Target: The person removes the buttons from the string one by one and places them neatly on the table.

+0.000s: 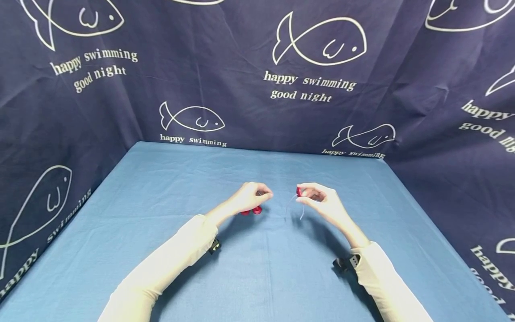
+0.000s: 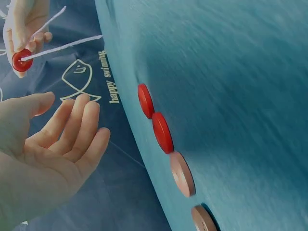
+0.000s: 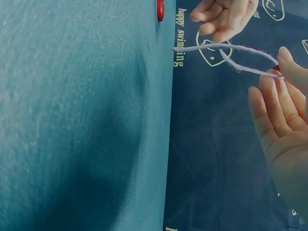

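My right hand (image 1: 323, 201) pinches a red button (image 2: 22, 60) between thumb and fingers, above the table. A pale purple string (image 3: 248, 70) passes through this button, and its two loose ends stick out toward my left hand. My left hand (image 1: 250, 197) hovers to the left of it, fingers loosely bent and apart from the thumb, with nothing in them. Below the left hand, two more red buttons (image 2: 162, 133) lie on the table, partly hidden in the head view. Beside them in the left wrist view are a pinkish button (image 2: 182, 174) and a brownish button (image 2: 204, 219).
A blue cloth (image 1: 257, 277) covers the table. Dark blue fabric (image 1: 241, 67) printed with fish and lettering hangs behind it and along both sides. Small dark devices (image 1: 342, 264) sit at the wrists, by the cream sleeves (image 1: 173, 250).
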A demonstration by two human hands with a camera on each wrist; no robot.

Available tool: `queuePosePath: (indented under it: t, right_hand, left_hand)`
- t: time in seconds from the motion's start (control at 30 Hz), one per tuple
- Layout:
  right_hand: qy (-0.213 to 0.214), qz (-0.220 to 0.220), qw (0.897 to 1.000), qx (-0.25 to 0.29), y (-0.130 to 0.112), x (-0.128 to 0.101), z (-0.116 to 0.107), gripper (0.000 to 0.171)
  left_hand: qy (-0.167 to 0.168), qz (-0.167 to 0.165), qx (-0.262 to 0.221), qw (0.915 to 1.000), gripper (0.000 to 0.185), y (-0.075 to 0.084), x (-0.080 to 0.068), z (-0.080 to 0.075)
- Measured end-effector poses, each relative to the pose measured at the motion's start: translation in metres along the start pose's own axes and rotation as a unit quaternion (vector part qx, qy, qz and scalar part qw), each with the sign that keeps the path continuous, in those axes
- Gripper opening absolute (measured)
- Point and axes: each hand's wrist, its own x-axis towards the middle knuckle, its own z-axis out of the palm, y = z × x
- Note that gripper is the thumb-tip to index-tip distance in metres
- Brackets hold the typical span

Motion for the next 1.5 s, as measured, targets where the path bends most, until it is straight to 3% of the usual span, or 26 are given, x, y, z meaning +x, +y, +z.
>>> queuePosePath:
  t: [0.23,0.43,0.73,0.9,1.07,1.3,1.5]
  right_hand:
    - [-0.005,-0.003,1.0,-0.004,-0.002,0.0,0.003,0.035]
    - [-0.007,-0.004,1.0,0.001,0.0,0.0,0.004,0.035]
    - [-0.008,-0.008,1.0,0.014,0.027,0.004,0.005,0.036]
    - [-0.011,-0.013,1.0,0.012,0.019,0.003,0.008,0.035]
    - [-0.015,-0.006,1.0,0.012,-0.004,0.001,0.01,0.034]
    - [-0.013,-0.01,1.0,0.018,-0.005,0.001,0.011,0.034]
    - [-0.016,-0.018,0.999,0.024,-0.005,0.001,0.012,0.034]
  left_hand:
    - [-0.028,-0.019,-0.067,0.9972,0.031,0.007,0.004,0.005]
    - [-0.041,-0.024,-0.098,0.994,0.036,0.016,0.004,0.006]
    - [-0.054,-0.046,-0.132,0.9887,0.039,0.021,0.009,0.007]
    - [-0.063,-0.055,-0.16,0.9835,0.042,0.026,0.009,0.009]
    - [-0.063,-0.051,-0.168,0.9824,0.038,0.029,0.011,0.009]
    - [-0.065,-0.033,-0.172,0.9825,0.035,0.029,0.01,0.009]
    - [-0.066,-0.04,-0.162,0.9837,0.034,0.03,0.009,0.01]
